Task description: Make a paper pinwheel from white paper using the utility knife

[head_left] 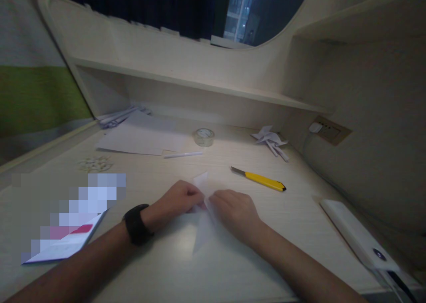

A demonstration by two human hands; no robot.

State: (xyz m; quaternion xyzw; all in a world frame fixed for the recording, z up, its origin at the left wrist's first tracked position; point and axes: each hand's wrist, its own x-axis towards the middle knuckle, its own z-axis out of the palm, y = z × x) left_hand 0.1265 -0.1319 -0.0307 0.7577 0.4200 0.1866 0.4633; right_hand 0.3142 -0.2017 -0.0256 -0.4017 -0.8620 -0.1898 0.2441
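Observation:
Between my two hands is a folded piece of white paper (202,232), one pointed flap rising behind the fingers and another hanging toward me. My left hand (181,198), with a black watch at the wrist, pinches the paper from the left. On the other side my right hand (234,210) is closed on it, fingers curled and slightly blurred; its fingertips are partly hidden. Right of the hands lies a yellow utility knife (264,180) with its blade out. A thin white paper stick (183,155) rests beyond the hands.
A roll of clear tape (204,138) stands at the back. White sheets (140,132) lie back left, near a small pale heap (96,164). Folded paper pinwheels (270,138) sit back right. A white power strip (359,234) edges the right side; a partly blurred tablet-like object (80,230) lies left.

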